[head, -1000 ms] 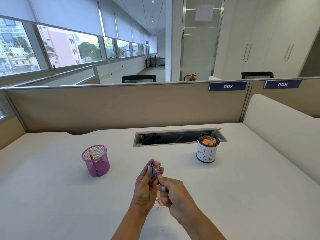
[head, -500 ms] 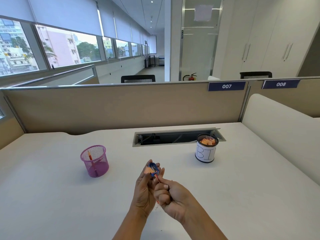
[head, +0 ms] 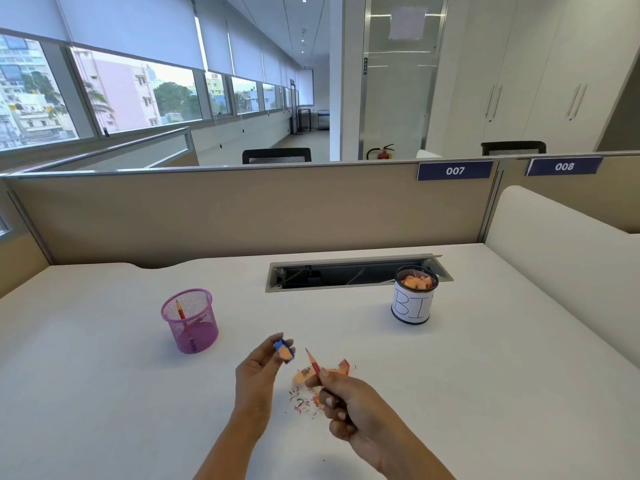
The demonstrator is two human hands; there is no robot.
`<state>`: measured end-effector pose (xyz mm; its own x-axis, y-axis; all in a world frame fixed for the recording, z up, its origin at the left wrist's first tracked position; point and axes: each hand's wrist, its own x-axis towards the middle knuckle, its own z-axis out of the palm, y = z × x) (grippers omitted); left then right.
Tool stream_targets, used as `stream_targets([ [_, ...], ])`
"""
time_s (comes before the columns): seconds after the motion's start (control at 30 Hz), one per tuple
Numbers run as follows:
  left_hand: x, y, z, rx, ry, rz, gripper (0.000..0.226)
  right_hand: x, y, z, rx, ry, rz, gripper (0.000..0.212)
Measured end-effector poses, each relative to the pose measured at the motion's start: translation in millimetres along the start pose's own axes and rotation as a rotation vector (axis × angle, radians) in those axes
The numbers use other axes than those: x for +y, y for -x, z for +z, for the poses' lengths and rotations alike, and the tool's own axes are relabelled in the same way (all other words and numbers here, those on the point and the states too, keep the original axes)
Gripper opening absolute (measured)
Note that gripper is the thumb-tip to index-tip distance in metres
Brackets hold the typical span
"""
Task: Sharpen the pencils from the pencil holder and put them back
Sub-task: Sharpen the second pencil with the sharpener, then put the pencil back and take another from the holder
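Note:
My left hand (head: 258,375) pinches a small blue sharpener (head: 284,350) between thumb and fingers, with a curl of shaving stuck on it. My right hand (head: 346,405) grips a short red pencil (head: 312,362), its sharp tip pointing up and away, a little to the right of the sharpener and apart from it. Pencil shavings (head: 325,372) and fine crumbs lie on the white desk (head: 104,393) between my hands. The pink mesh pencil holder (head: 190,320) stands to the left with one red pencil (head: 182,317) leaning inside.
A black mesh cup with a white label (head: 414,296), holding shavings, stands at the right near the open cable slot (head: 353,271). A beige partition (head: 242,209) closes the desk's far side and a white divider (head: 561,244) its right.
The pencil has come out of the sharpener and my hands have moved apart. Shavings now lie on the desk between them.

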<state>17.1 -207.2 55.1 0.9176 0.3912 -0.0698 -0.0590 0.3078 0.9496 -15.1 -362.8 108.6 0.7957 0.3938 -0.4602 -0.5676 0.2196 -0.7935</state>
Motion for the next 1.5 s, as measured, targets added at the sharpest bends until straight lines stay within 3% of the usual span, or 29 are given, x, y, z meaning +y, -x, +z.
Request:
stream_targets([
  [0.27, -19, 16, -14, -0.071, -0.71, 0.164, 0.03, 7, -3, 0, 0.051, 0.33, -0.235, 0.024],
  [0.43, -28, 13, -18, 0.082, -0.788, 0.181, 0.03, 6, -5, -2, 0.079, 0.4, -0.269, 0.022],
  [0.57, -34, 11, -24, 0.036, -0.895, 0.149, 0.034, 8, -5, -4, 0.097, 0.407, -0.259, 0.019],
  [0.7, -35, 14, -27, 0.062, -0.869, 0.219, 0.031, 9, -7, -5, 0.107, 0.42, -0.245, 0.019],
  [1.0, -35, 12, -34, 0.015, -0.863, 0.172, 0.028, 10, -11, -5, 0.127, 0.456, -0.23, 0.02],
  [1.1, -31, 10, -37, 0.084, -0.777, 0.181, 0.031, 12, -17, -4, 0.15, 0.498, -0.238, 0.018],
  [1.27, -28, 7, -54, 0.185, -0.626, 0.145, 0.032, 14, -33, 2, 0.241, 0.71, -0.308, 0.02],
  [1.5, -19, -7, -88, 0.267, -0.484, 0.079, 0.023, -19, -64, 60, 0.149, 0.824, -0.486, 0.022],
])
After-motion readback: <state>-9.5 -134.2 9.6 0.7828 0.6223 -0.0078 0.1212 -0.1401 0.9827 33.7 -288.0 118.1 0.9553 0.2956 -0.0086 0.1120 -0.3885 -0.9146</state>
